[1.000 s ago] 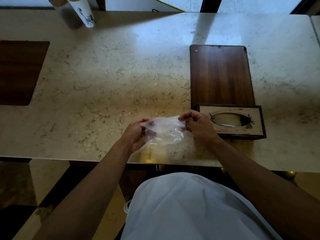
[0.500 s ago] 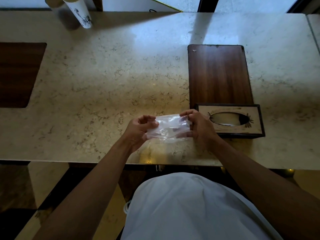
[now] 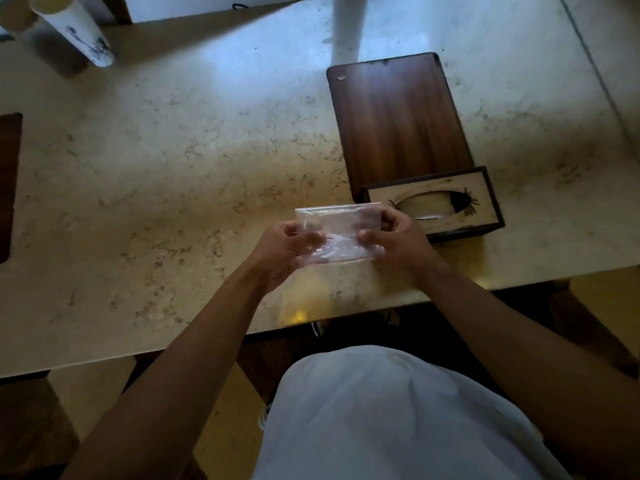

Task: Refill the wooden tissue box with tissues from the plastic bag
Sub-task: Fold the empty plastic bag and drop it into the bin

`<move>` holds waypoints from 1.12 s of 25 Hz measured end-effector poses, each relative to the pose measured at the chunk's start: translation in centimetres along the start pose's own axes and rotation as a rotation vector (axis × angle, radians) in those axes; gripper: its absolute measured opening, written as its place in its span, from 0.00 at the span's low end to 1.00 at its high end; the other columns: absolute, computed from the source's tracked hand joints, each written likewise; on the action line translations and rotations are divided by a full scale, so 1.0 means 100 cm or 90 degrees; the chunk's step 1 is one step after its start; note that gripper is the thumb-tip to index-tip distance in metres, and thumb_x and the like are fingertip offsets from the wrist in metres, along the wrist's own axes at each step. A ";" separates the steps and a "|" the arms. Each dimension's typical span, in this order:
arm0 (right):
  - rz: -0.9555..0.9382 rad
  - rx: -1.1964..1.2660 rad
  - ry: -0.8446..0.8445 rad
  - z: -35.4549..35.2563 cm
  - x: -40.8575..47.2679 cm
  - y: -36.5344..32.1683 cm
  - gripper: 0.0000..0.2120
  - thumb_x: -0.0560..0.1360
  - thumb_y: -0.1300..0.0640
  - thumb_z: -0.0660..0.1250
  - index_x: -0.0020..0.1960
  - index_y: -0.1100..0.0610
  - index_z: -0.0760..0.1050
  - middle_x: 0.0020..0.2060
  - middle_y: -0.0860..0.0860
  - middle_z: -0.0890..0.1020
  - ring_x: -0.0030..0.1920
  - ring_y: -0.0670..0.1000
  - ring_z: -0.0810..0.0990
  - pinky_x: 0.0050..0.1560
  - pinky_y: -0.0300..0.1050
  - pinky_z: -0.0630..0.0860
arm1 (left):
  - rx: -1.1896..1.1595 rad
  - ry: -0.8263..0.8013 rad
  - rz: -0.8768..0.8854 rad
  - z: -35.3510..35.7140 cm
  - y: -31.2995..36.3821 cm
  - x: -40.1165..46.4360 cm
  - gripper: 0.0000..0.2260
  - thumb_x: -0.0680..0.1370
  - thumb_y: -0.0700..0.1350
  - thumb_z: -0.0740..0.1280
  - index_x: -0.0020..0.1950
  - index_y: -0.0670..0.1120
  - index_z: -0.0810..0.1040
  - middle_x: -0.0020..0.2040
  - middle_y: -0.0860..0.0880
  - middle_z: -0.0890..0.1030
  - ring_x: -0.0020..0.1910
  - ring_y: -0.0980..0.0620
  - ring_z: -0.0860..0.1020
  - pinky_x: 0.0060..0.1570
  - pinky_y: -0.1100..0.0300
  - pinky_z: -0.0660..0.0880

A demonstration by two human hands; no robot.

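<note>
Head view: both hands hold a clear, flattened plastic bag with a thin red strip [image 3: 341, 233] above the near edge of the pale marble tabletop [image 3: 173, 174]. The left hand [image 3: 285, 245] pinches the bag's 9 o'clock end, fingers curled closed on the film; the right hand [image 3: 394, 237] pinches the 3 o'clock end likewise. The wooden tissue box with an oval slot [image 3: 436, 202] sits just at 2 o'clock of the bag, touching a dark wooden board [image 3: 398, 123] at its 12 o'clock side.
</note>
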State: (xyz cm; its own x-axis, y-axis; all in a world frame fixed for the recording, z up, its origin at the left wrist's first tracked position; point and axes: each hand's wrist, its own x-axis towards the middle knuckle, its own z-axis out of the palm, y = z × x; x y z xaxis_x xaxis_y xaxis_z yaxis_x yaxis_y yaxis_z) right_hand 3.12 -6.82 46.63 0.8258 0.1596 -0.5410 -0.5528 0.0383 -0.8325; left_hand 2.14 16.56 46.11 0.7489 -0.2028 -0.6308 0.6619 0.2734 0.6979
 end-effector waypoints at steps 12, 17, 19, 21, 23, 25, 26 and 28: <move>-0.085 0.125 0.133 -0.109 -0.033 0.015 0.15 0.74 0.65 0.75 0.59 0.58 0.81 0.49 0.52 0.88 0.51 0.52 0.87 0.46 0.41 0.83 | 0.258 -0.046 0.044 0.109 0.003 0.039 0.05 0.73 0.39 0.76 0.48 0.42 0.86 0.47 0.46 0.87 0.49 0.42 0.86 0.45 0.51 0.83; -0.138 0.206 0.229 -0.199 -0.065 0.040 0.12 0.68 0.66 0.77 0.51 0.57 0.86 0.45 0.55 0.89 0.46 0.52 0.88 0.45 0.43 0.82 | 0.344 -0.087 0.026 0.212 -0.025 0.051 0.05 0.73 0.42 0.77 0.48 0.47 0.87 0.49 0.45 0.87 0.48 0.44 0.86 0.42 0.54 0.82; -0.142 0.272 0.247 -0.237 -0.082 0.052 0.12 0.67 0.67 0.76 0.49 0.56 0.86 0.43 0.55 0.89 0.44 0.51 0.87 0.44 0.42 0.82 | 0.354 -0.096 0.018 0.257 -0.041 0.057 0.04 0.74 0.41 0.75 0.48 0.45 0.86 0.46 0.43 0.87 0.44 0.42 0.85 0.41 0.51 0.82; -0.141 0.317 0.283 -0.285 -0.106 0.064 0.13 0.68 0.67 0.75 0.51 0.58 0.84 0.43 0.55 0.88 0.43 0.51 0.87 0.42 0.41 0.82 | 0.347 -0.091 -0.006 0.312 -0.063 0.064 0.02 0.76 0.37 0.72 0.47 0.42 0.84 0.43 0.42 0.85 0.40 0.42 0.83 0.39 0.50 0.82; -0.127 0.333 0.325 -0.329 -0.132 0.079 0.13 0.70 0.69 0.73 0.53 0.59 0.82 0.42 0.54 0.88 0.43 0.50 0.87 0.42 0.41 0.82 | 0.349 -0.108 -0.048 0.366 -0.085 0.069 0.02 0.77 0.34 0.69 0.46 0.39 0.81 0.43 0.42 0.84 0.40 0.42 0.84 0.38 0.49 0.84; -0.108 0.346 0.368 -0.370 -0.158 0.095 0.11 0.73 0.70 0.71 0.52 0.60 0.82 0.41 0.52 0.88 0.42 0.49 0.87 0.42 0.41 0.82 | 0.390 -0.138 -0.078 0.412 -0.109 0.076 0.05 0.77 0.32 0.68 0.44 0.40 0.80 0.42 0.42 0.84 0.39 0.43 0.83 0.36 0.51 0.83; -0.097 0.352 0.384 -0.385 -0.169 0.103 0.09 0.74 0.69 0.70 0.53 0.59 0.82 0.42 0.52 0.88 0.43 0.49 0.87 0.41 0.42 0.83 | 0.407 -0.146 -0.085 0.430 -0.120 0.079 0.06 0.76 0.32 0.67 0.43 0.41 0.79 0.41 0.42 0.84 0.36 0.45 0.83 0.34 0.54 0.82; -0.059 0.376 0.427 -0.414 -0.188 0.121 0.09 0.77 0.65 0.69 0.56 0.59 0.82 0.44 0.52 0.88 0.46 0.51 0.87 0.41 0.45 0.84 | 0.441 -0.168 -0.096 0.465 -0.146 0.089 0.06 0.77 0.32 0.67 0.42 0.41 0.79 0.39 0.42 0.82 0.32 0.48 0.81 0.34 0.53 0.81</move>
State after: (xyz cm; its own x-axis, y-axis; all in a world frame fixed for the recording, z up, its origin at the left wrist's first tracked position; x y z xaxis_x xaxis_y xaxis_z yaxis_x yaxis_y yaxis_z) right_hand -14.47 -50.20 41.82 0.6598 -0.4712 -0.5854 -0.2958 0.5532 -0.7788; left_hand 0.55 -32.92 46.08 0.5732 -0.4328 -0.6957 0.5610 -0.4115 0.7183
